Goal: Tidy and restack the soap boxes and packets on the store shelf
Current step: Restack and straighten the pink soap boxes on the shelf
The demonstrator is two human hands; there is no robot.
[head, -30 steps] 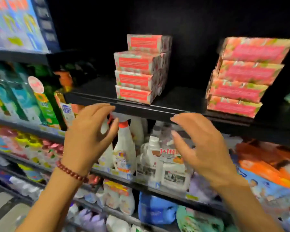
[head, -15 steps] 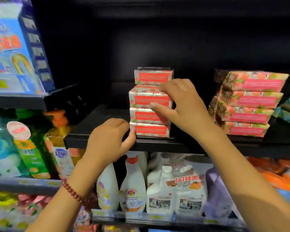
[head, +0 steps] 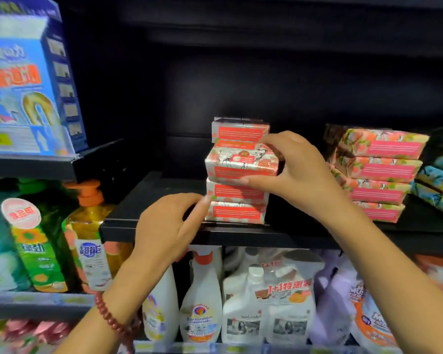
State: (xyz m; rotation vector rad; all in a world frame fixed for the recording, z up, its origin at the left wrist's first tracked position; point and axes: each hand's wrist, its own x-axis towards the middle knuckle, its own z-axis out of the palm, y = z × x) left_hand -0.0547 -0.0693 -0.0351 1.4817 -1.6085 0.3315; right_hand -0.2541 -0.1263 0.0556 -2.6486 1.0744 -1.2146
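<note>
At centre frame, the right hand [head: 299,175] pinches a tilted soap box [head: 241,164] in the uneven stack [head: 237,213]; the left hand [head: 164,226] hangs loose, empty. Restacking looks barely begun.

A black shelf [head: 241,236] crosses the middle of the frame before a dark, dimly lit back panel [head: 266,85], with a second shelf [head: 36,162] at left.

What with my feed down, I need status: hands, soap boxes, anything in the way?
Right hand grips tilted pink-and-white floral paper-wrapped soap box in left stack. Left hand open beside stack's lower boxes. Nothing in the way.
</note>
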